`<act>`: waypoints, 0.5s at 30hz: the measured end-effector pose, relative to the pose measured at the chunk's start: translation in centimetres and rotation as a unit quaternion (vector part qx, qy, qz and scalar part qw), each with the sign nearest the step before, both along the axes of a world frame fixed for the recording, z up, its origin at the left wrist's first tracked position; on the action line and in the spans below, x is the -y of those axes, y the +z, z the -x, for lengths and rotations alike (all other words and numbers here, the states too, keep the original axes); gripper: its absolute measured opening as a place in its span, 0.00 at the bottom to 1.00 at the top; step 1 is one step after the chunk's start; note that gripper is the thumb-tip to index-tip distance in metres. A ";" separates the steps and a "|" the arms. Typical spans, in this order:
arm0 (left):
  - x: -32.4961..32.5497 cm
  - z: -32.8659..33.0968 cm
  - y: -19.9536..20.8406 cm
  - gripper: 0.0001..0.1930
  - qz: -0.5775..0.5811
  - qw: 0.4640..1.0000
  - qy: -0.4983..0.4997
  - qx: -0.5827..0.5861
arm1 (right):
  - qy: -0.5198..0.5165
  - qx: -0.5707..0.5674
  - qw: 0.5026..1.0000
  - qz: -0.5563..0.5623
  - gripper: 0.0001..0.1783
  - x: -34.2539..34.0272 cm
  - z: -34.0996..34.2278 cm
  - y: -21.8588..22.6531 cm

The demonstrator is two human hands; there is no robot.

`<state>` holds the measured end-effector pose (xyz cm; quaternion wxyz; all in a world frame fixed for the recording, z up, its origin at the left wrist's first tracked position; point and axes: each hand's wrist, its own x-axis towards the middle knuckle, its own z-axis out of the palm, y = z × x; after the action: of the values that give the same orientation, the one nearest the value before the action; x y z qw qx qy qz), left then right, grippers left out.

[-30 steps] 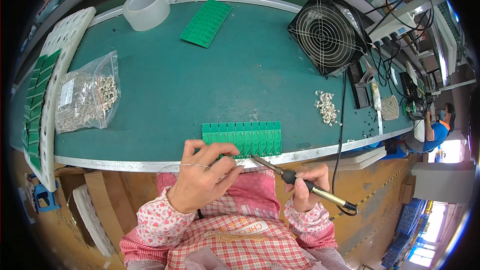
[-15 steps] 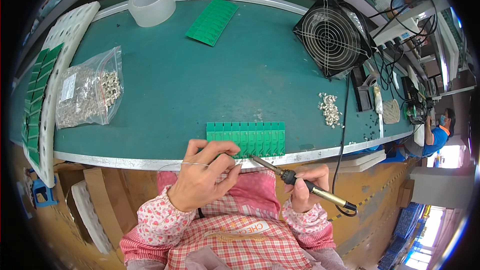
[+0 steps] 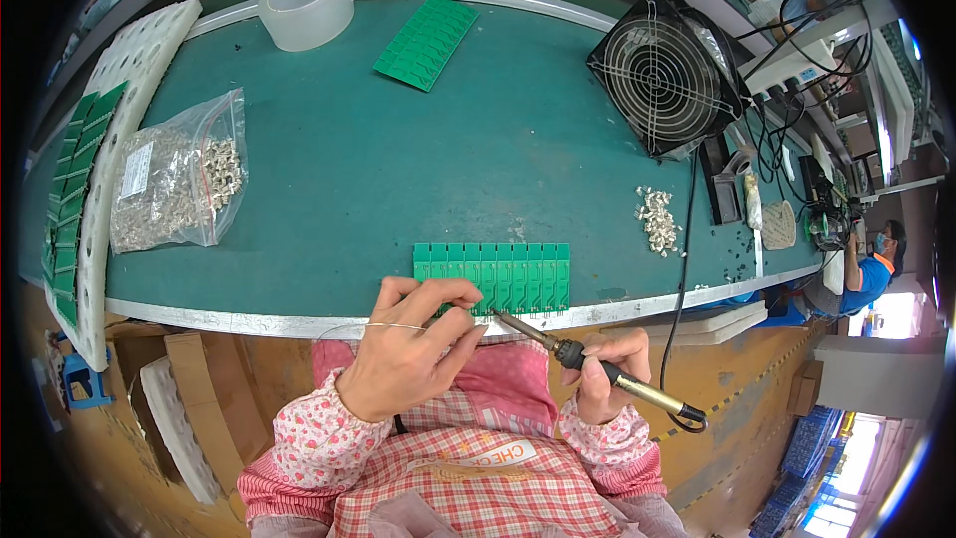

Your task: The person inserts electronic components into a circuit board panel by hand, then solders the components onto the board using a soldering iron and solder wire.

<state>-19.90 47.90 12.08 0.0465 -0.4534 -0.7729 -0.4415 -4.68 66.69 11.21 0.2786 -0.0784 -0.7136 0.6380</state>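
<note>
A green circuit board panel point(image 3: 508, 274) lies flat at the table's front edge, with a row of small metal pins along its near side. My right hand point(image 3: 607, 369) grips a soldering iron point(image 3: 637, 386) with a black and gold handle; its tip meets the near edge of the panel, left of the middle. My left hand point(image 3: 413, 344) is closed in a pinch on a thin solder wire point(image 3: 363, 325), which trails off to the left. The fingers of that hand cover the panel's near left corner, so the wire's working end is hard to see.
Small metal parts point(image 3: 657, 222) lie piled at the right, near a black fan point(image 3: 654, 70) and the iron's cable point(image 3: 687, 269). A bag of parts point(image 3: 164, 189) and white foam point(image 3: 95, 239) holding boards stand left. Behind are a tape roll point(image 3: 306, 15) and another panel point(image 3: 426, 43).
The soldering iron's tip has shifted slightly left along the panel's near edge, and my right hand has moved left with it. My left hand stays nearly in place.
</note>
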 end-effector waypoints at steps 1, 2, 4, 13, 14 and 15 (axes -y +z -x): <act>0.0 0.0 0.0 0.09 0.002 1.000 -0.002 -0.003 | 0.002 -0.003 1.000 -0.002 0.11 0.0 0.0 -0.1; 0.1 0.0 0.1 0.09 0.003 1.000 -0.005 -0.006 | 0.005 -0.011 1.000 0.008 0.11 0.0 0.0 -0.1; 0.3 0.0 0.3 0.09 0.012 1.000 0.001 -0.023 | 0.003 -0.018 1.000 -0.016 0.11 0.0 0.0 -0.3; 1.6 -0.1 0.3 0.09 0.016 0.999 0.020 -0.030 | -0.037 -0.016 0.999 -0.019 0.11 0.2 -0.1 -0.1; 1.7 -0.1 0.3 0.09 0.014 0.999 0.020 -0.024 | -0.052 -0.019 0.998 -0.006 0.11 0.3 -0.1 -0.1; 1.7 -0.1 0.2 0.10 0.012 1.000 0.019 -0.018 | -0.042 -0.026 0.999 -0.006 0.11 0.2 0.0 -0.1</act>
<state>-19.79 46.22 12.30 0.0628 -0.4470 -0.7857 -0.4230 -4.67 66.50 11.15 0.3246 -0.0899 -0.7061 0.6229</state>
